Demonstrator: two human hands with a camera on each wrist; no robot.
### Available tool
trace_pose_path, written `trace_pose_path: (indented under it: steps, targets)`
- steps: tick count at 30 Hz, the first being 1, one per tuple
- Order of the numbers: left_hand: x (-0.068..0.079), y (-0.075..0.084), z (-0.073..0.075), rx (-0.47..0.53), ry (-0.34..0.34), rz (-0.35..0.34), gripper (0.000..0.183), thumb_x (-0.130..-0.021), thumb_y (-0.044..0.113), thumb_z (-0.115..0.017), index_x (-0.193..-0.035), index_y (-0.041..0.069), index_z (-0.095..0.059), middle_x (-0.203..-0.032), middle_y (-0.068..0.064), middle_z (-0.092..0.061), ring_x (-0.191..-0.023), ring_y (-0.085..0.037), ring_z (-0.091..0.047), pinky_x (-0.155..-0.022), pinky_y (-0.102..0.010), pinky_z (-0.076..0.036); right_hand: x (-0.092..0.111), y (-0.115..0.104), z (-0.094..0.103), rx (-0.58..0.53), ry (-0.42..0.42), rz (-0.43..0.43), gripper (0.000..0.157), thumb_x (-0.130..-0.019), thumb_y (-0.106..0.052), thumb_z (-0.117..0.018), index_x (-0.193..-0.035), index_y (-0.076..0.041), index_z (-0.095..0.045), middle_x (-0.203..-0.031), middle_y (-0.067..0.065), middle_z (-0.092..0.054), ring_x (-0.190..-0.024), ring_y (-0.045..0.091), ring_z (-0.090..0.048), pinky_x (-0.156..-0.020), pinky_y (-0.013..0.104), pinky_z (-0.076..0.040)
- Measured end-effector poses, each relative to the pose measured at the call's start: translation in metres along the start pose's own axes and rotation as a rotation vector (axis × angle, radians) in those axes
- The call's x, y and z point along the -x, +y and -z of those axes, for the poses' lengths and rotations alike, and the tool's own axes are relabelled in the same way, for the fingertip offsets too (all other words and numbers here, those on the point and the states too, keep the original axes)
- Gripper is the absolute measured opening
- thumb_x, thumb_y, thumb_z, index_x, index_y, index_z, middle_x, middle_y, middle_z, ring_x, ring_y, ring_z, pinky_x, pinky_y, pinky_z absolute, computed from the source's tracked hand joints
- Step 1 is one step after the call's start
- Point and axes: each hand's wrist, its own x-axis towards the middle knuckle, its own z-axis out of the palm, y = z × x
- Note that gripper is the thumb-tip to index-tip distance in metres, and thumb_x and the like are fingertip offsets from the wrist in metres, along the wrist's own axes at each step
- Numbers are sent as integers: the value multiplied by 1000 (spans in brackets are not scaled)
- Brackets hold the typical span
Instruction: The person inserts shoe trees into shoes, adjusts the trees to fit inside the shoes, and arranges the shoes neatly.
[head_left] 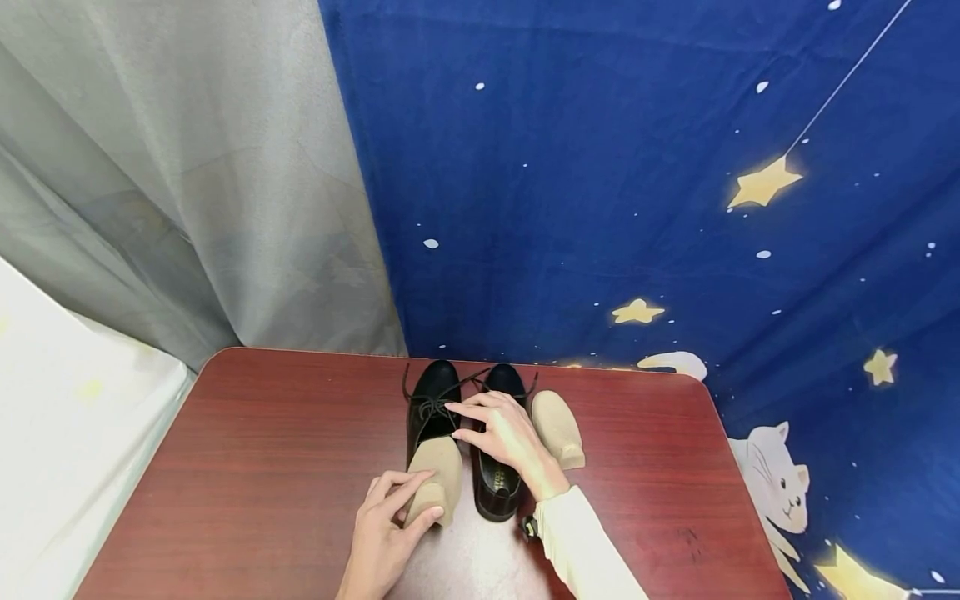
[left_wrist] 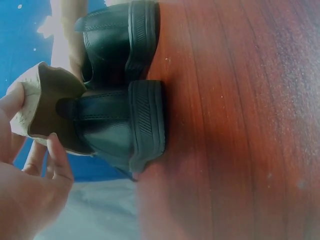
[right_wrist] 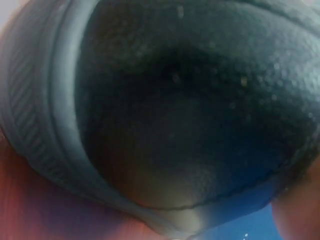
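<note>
My left hand [head_left: 386, 525] pinches the heel end of a beige insole [head_left: 442, 462] between thumb and fingers. The insole lies over the opening of the left black lace-up shoe [head_left: 435, 387], its front end towards the tongue. In the left wrist view, the insole [left_wrist: 52, 102] tilts up behind the shoe's heel [left_wrist: 110, 122]. Reaching across the right black shoe [head_left: 497, 492], my right hand [head_left: 504, 429] has its fingers extended to the left shoe's laces and collar edge. A black shoe side [right_wrist: 190, 100] fills the right wrist view.
A second beige insole [head_left: 557, 425] lies on the table to the right of the shoes. The reddish-brown table [head_left: 285, 467] ends at the back against a grey curtain [head_left: 292, 208] and a blue star-patterned cloth [head_left: 562, 208]. Loose laces spread between the shoes.
</note>
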Motion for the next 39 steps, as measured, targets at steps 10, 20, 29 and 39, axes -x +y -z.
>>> trace_pose_path:
  steps: [10, 20, 29, 39]
  targets:
    - [-1, 0, 0, -33, -3, 25, 50, -70, 18, -90, -118, 22, -74, -107, 12, -62, -87, -6, -47, -64, -14, -43, 1, 1, -1, -15, 18, 20, 48, -87, -44, -73, -133, -33, -65, -111, -11, -68, -107, 11, -61, -107, 38, -39]
    - [-5, 0, -3, -31, 1, 49, 50, -71, 19, -91, -118, 25, -74, -107, 14, -61, -87, -6, -47, -63, -13, -44, 1, 1, 0, -27, 19, 17, 48, -86, -43, -75, -132, -32, -66, -111, -11, -68, -108, 12, -61, -108, 39, -39]
    - [-7, 0, -4, -29, 9, 40, 50, -71, 19, -90, -118, 23, -74, -108, 13, -62, -88, -7, -47, -62, -14, -45, 0, 3, 2, -35, -15, 12, 47, -88, -42, -74, -133, -34, -64, -113, -12, -67, -108, 11, -60, -103, 37, -42]
    - [-10, 1, -3, -49, -5, 68, 49, -72, 23, -90, -118, 27, -74, -108, 15, -61, -85, -6, -46, -58, -21, -46, 0, 4, 2, -34, -19, 27, 46, -89, -43, -72, -134, -34, -64, -114, -12, -66, -108, 11, -60, -102, 38, -42]
